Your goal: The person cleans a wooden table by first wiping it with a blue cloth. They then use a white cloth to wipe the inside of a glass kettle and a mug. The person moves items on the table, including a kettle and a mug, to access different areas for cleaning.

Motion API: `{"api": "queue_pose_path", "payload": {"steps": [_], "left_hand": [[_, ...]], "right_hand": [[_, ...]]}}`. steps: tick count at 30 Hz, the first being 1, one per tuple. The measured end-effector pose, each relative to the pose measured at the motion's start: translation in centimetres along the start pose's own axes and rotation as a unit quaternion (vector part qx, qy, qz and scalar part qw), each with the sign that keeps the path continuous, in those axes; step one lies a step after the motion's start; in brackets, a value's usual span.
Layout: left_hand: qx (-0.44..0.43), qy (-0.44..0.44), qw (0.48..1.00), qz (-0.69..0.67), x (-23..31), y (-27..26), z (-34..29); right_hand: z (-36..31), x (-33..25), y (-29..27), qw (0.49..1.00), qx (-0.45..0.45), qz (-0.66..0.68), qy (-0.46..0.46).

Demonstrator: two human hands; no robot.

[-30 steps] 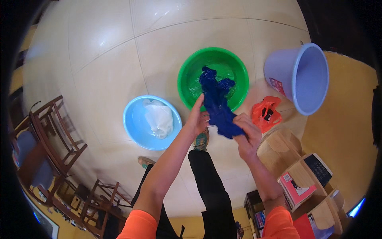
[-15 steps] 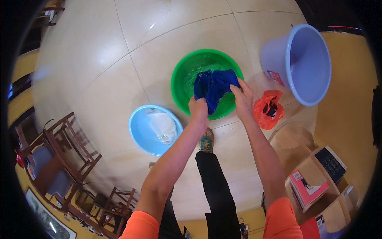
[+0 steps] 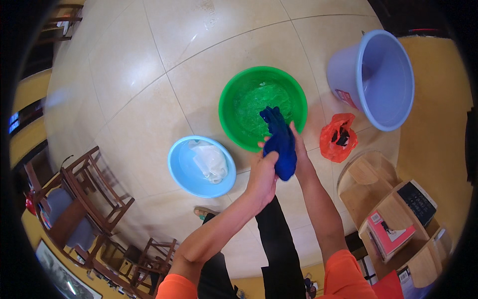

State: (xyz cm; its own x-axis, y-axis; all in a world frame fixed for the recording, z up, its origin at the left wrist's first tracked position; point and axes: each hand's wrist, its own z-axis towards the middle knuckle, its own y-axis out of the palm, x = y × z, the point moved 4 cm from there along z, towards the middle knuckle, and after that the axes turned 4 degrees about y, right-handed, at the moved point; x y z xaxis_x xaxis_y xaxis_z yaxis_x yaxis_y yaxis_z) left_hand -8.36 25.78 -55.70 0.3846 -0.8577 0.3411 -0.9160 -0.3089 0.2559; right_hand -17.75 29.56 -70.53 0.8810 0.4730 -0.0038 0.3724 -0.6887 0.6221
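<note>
A wet dark-blue cloth (image 3: 282,147) is bunched between my hands, above the near rim of a green basin (image 3: 224,124) holding water. My left hand (image 3: 263,172) grips it from the left, thumb across its front. On the other side my right hand (image 3: 299,145) holds it, with most of its fingers hidden behind the fabric. The cloth's upper end hangs out over the water. To the left, a light-blue basin (image 3: 179,177) contains a white cloth (image 3: 210,162).
A tall lavender bucket (image 3: 343,74) stands at the right, with a red plastic bag (image 3: 331,144) of dark items near it. Wooden shelves (image 3: 366,172) with books are at lower right. Wooden chairs (image 3: 94,192) line the left side. All the basins rest on the tiled floor (image 3: 124,109).
The blue cloth was spread between both hands over the green basin. Now it is gathered into a narrow bundle and drawn closer to me, with my hands nearer together.
</note>
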Motion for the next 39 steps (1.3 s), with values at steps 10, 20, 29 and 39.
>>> {"api": "queue_pose_path", "payload": {"steps": [10,20,29,39], "left_hand": [[-0.059,-0.005,0.994,0.088,4.9,-3.8,3.2],[0.039,0.006,0.996,0.075,2.0,-8.5,17.5],[-0.329,-0.02,0.927,-0.179,1.2,-2.2,15.8],[-0.088,0.146,0.946,0.276,3.3,-2.2,19.4]], "right_hand": [[3.4,-2.3,-2.1,0.999,0.033,-0.024,0.03],[0.9,0.0,2.9,0.982,-0.104,0.149,0.05],[-2.6,2.8,3.5,0.981,-0.008,0.186,0.057],[0.7,-3.2,6.6,0.746,0.065,-0.66,-0.065]]}}
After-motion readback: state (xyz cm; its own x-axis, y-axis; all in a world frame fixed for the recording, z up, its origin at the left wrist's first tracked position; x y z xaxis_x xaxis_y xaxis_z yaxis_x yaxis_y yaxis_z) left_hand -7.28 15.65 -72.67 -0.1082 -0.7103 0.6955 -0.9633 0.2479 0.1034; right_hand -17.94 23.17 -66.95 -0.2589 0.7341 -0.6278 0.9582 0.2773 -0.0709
